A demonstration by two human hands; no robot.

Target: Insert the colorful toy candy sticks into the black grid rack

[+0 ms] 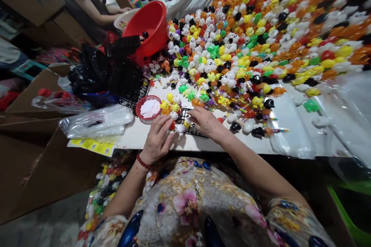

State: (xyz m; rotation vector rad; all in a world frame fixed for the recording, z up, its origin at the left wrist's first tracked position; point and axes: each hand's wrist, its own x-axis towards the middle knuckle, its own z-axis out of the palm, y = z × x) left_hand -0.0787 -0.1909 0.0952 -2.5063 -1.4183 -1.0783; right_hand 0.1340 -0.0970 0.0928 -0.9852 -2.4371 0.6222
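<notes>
A small black grid rack [197,130] lies at the table's front edge, with several small plastic figures standing in its left part. Among them are yellow animal figures [165,107] and a white figure [174,115]. My left hand [158,139], with a red bead bracelet at the wrist, rests at the rack's left end; its fingers lie loosely over the figures, thumb apart. Over the middle of the rack, the bent fingers of my right hand [206,122] come together beside a yellowish figure; what is between the fingertips is hidden. An orange figure [198,103] lies just beyond them.
A huge heap of coloured figures [232,46] covers the table's back and right. Left stand a red basket [140,114] of paper slips, clear bags [98,121], black bags [89,69] and a red basin [156,23]. Another person [84,4] works at the far left.
</notes>
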